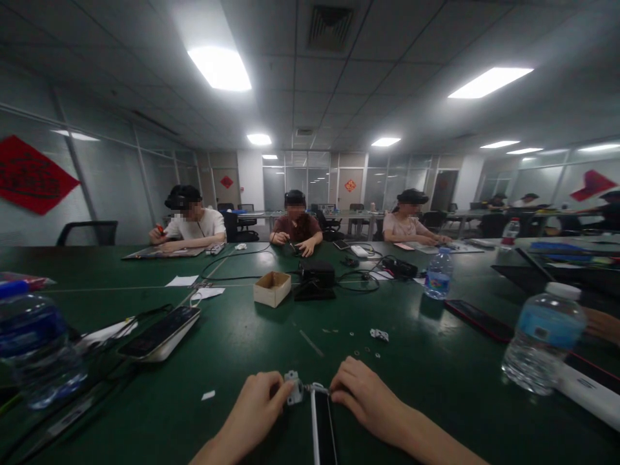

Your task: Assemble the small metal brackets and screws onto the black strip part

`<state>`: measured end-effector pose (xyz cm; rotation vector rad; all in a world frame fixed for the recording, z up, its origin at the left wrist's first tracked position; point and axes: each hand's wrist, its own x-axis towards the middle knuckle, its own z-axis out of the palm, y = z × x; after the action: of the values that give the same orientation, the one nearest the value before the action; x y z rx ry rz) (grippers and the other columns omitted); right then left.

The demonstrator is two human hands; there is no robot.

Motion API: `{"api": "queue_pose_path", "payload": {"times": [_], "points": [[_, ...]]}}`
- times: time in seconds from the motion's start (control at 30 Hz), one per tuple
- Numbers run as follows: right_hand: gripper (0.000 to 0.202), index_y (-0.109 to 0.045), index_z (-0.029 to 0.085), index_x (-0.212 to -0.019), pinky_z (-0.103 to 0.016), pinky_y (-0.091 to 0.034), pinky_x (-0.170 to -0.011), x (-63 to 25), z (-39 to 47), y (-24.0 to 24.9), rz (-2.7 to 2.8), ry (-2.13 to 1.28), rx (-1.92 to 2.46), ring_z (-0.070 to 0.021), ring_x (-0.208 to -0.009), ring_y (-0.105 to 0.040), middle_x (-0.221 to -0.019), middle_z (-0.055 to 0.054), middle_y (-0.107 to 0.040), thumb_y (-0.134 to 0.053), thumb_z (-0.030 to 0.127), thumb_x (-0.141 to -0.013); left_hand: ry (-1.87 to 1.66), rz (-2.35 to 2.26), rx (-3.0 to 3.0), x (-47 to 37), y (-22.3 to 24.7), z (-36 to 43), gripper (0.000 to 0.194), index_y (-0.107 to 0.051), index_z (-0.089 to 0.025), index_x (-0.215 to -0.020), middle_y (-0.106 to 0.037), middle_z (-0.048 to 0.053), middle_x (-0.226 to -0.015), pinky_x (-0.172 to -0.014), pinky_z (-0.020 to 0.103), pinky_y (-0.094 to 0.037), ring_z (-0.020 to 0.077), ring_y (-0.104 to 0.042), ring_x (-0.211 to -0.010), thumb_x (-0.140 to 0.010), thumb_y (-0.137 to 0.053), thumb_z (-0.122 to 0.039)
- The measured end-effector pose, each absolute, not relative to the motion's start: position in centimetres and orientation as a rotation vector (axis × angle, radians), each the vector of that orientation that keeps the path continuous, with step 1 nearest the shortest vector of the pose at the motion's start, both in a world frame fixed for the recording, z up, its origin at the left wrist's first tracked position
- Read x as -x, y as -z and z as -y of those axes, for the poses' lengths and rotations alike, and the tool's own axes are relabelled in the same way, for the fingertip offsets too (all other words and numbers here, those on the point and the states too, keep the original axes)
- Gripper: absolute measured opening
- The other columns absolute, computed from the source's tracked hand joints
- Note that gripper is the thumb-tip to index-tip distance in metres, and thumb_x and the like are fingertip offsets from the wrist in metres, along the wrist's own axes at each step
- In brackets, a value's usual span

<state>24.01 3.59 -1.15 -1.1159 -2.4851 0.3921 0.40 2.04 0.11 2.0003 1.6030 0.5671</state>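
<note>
My left hand pinches a small grey metal bracket between thumb and fingers. A long black bar with silver edges runs from the bottom edge of the picture up to a spot between my hands. A thin threaded-looking metal piece sits between the bracket and the bar's far end. My right hand is closed at the right side of that end, its fingertips pressed together; what they hold is hidden. Beyond it lie a crumpled-looking silver part and several small rings.
An open cardboard box stands ahead beside a black device. Water bottles flank me on both sides. At left, a phone lies among cables. Several people with headgear sit across the green table. A hand shows at far right.
</note>
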Motion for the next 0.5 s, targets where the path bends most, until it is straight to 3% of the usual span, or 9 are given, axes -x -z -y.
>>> {"api": "queue_pose_path", "payload": {"times": [0.5], "points": [[0.017,-0.064,0.016,-0.100,-0.031,-0.045,-0.079,-23.85,-3.36,0.43,2.509,-0.392,1.061,-0.0191,-0.091,-0.054,-0.098,-0.007,-0.062,-0.048,0.015,-0.093,-0.493,-1.719,-2.171,-0.65,0.28,-1.91,0.031,-0.057,-0.018,-0.070,-0.064,0.001,-0.070,-0.057,0.023,-0.035,0.0177,-0.060,-0.067,-0.093,-0.043,-0.034]]}}
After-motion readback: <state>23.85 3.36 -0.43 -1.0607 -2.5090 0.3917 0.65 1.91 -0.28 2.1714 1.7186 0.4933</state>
